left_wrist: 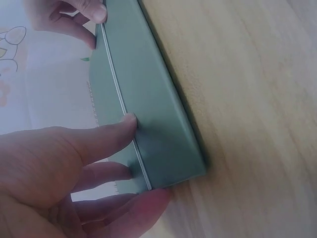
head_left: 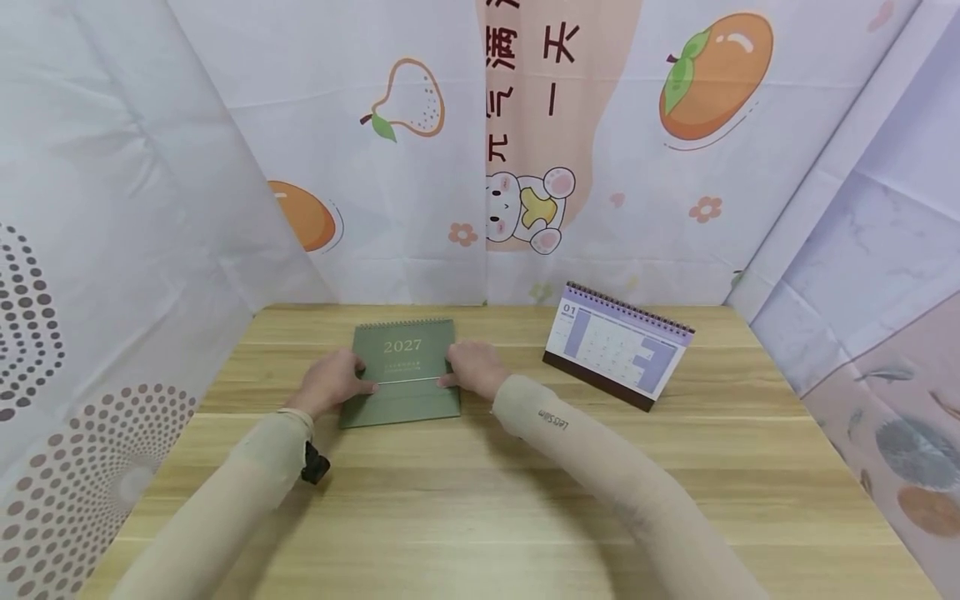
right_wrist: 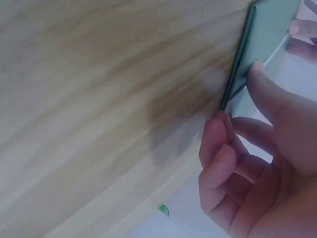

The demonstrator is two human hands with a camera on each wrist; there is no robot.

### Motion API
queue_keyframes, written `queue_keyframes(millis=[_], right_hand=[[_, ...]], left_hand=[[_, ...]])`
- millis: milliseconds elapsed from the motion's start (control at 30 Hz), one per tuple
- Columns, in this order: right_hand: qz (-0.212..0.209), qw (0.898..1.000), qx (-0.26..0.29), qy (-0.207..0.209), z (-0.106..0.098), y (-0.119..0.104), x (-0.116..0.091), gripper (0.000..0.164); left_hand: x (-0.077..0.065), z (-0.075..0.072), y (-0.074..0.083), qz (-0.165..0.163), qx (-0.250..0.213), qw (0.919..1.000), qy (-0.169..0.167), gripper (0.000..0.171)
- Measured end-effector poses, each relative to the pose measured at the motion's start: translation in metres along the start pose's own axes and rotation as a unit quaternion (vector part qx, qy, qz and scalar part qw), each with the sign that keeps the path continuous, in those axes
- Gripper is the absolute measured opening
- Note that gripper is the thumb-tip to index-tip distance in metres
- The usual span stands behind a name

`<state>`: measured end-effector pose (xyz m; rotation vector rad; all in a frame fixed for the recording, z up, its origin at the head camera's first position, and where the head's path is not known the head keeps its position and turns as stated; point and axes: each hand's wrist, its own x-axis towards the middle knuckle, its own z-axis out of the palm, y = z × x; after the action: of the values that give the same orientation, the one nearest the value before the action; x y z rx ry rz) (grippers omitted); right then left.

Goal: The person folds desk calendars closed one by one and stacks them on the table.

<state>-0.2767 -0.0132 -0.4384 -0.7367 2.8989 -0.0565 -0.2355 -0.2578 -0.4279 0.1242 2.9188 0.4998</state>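
Note:
A green desk calendar [head_left: 401,400] marked 2027 sits at the left of the table, its spiral binding along the far edge. My left hand [head_left: 330,383] grips its left side, while my right hand [head_left: 477,367] grips its right side. In the left wrist view, the left thumb lies on the front of the calendar [left_wrist: 148,99] at a thin pale line across it, with the other fingers at its side edge. The right wrist view has the right hand [right_wrist: 282,148] with its thumb on the front and fingers around the corner; part of the calendar is cut off there.
To the right, a second desk calendar [head_left: 615,346] stands tilted, with a purple-white page marked 01 and a dark base strip. The wooden table [head_left: 465,517] meets a printed curtain [head_left: 420,208] at its far edge, and cloth hangs along both sides.

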Motion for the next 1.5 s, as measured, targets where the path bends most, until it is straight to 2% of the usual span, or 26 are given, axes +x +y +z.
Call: queue_keyframes(millis=[267,367,467,567,800,967,1100,1200,1267,1367,1500], right_hand=[[-0.014,1.0,0.003,0.023,0.002,0.004,-0.003,0.053],[-0.021,0.999,0.008,0.027,0.002,0.005,-0.004,0.052],[-0.027,0.999,-0.001,0.024,0.002,0.007,-0.006,0.048],[-0.038,0.999,-0.004,0.025,0.002,0.009,-0.008,0.042],[-0.07,0.996,0.056,0.025,0.001,0.019,-0.015,0.031],[-0.063,0.994,0.084,0.004,-0.007,0.032,-0.025,0.039],[-0.031,0.991,0.123,-0.051,-0.025,0.048,-0.036,0.049],[-0.009,0.979,0.176,-0.1,-0.044,0.064,-0.047,0.054],[0.002,0.971,0.21,-0.116,-0.057,0.075,-0.055,0.058],[-0.008,0.97,0.222,-0.1,-0.072,0.09,-0.069,0.06],[-0.023,0.975,0.213,-0.053,-0.079,0.109,-0.088,0.059]], left_hand=[[-0.001,-0.004,0.001,0.0,0.016,0.9999,-0.004,0.054],[-0.001,-0.006,0.002,-0.004,0.026,0.9996,-0.006,0.046],[-0.001,-0.008,0.006,-0.011,0.04,0.9989,-0.02,0.035],[0.0,-0.012,0.012,-0.021,0.059,0.9973,-0.039,0.032],[-0.002,-0.021,0.023,-0.034,0.112,0.9913,-0.061,0.036],[-0.003,-0.028,0.028,-0.033,0.127,0.9884,-0.077,0.036],[0.0,-0.036,0.033,-0.013,0.094,0.9887,-0.116,0.035],[0.003,-0.043,0.038,0.01,0.064,0.9851,-0.159,0.038],[0.006,-0.047,0.042,0.024,0.045,0.9815,-0.185,0.043],[0.01,-0.052,0.048,0.036,0.029,0.9755,-0.215,0.053],[0.017,-0.06,0.06,0.051,0.007,0.9684,-0.244,0.058]])
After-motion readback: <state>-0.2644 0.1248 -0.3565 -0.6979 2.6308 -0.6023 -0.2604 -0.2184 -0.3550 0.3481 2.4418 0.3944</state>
